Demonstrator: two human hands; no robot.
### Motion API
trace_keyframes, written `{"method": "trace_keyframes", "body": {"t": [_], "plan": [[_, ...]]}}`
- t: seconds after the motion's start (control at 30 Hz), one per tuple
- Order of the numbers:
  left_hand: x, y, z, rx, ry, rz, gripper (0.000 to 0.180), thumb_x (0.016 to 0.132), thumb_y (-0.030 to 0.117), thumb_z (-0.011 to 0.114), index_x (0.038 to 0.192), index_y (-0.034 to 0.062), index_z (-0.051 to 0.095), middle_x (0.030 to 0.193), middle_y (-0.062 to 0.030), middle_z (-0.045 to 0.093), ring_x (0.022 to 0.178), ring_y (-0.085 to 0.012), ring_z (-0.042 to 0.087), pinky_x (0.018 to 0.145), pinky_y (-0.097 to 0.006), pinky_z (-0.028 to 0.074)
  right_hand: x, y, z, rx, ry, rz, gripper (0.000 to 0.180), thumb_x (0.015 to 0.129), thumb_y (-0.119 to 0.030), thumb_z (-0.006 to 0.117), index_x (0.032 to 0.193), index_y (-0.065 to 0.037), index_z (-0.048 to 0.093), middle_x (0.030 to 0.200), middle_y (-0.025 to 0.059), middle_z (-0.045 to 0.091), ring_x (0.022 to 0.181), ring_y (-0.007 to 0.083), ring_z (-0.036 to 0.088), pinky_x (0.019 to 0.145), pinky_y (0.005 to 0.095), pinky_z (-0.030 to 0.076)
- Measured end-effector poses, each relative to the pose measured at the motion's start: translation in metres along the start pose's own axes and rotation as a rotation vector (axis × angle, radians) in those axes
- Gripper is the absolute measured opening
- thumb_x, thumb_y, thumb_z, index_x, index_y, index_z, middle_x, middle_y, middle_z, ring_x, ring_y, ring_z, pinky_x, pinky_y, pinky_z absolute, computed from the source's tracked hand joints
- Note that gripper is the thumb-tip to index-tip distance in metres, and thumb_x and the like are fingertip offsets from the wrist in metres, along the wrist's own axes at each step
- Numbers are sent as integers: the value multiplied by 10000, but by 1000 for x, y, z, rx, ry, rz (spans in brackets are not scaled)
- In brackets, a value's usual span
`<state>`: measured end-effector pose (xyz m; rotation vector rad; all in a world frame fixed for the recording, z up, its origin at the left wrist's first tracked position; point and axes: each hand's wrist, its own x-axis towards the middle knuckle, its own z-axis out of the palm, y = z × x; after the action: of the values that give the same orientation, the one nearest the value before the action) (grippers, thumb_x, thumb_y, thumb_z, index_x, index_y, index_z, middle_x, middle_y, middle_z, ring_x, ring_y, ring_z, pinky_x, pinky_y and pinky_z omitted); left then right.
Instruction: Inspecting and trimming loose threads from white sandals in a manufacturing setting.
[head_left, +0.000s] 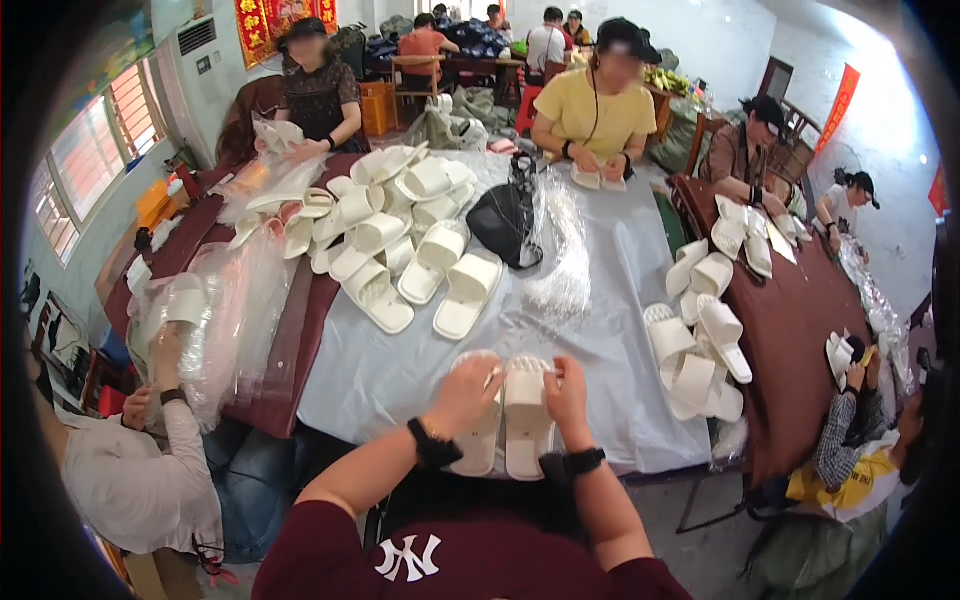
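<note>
A pair of white slippers lies side by side at the table's near edge: the left slipper and the right slipper, toes pointing away from me. My left hand reaches over the left slipper's strap, its fingers closed near the gap between the two. On the other side, my right hand is pinched at the right slipper's outer edge. What lies between the fingertips of either hand is too small to make out. Beyond them is a bundle of thin clear strands, with a black bag to its left.
A heap of white slippers covers the table's left part; more slippers lie to the right. Clear plastic bags are piled at far left. A person in yellow handles slippers across the grey sheet. Other people work around.
</note>
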<state>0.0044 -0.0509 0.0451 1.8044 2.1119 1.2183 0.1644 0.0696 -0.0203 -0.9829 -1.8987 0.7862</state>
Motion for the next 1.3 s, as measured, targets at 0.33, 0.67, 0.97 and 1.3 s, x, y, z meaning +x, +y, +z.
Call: {"method": "trace_keyframes", "body": {"t": [0.33,0.67,0.97,1.3], "plan": [[-48,-2,35,229,-205,-213,397,848,383,561,718,17,640,674,-204,638,596,-364,635,562,-470,502,-32,-15,-27,157,-187,298,195,906,-159,560,932,21,630,818,78,650,743,122,579,675,266,471],[-39,-36,-34,63,-54,-314,168,764,172,522,809,68,646,812,-199,642,764,-398,618,669,-495,483,-40,-3,-31,567,-137,400,238,963,-184,514,865,-4,635,817,39,636,737,102,566,675,235,454],[85,-95,-187,-29,435,-227,436,873,210,562,1249,-7,521,843,-130,659,656,-147,616,592,-346,486,-30,14,-38,421,-98,313,190,881,-138,586,930,33,653,790,78,671,713,128,614,646,268,479],[-48,-101,-42,-256,-96,-434,235,871,106,586,1051,-27,655,776,-44,646,653,-102,596,614,-254,477,32,63,-233,-867,449,216,374,771,-21,575,1138,-90,573,1194,100,566,1089,301,528,890,431,423]]}}
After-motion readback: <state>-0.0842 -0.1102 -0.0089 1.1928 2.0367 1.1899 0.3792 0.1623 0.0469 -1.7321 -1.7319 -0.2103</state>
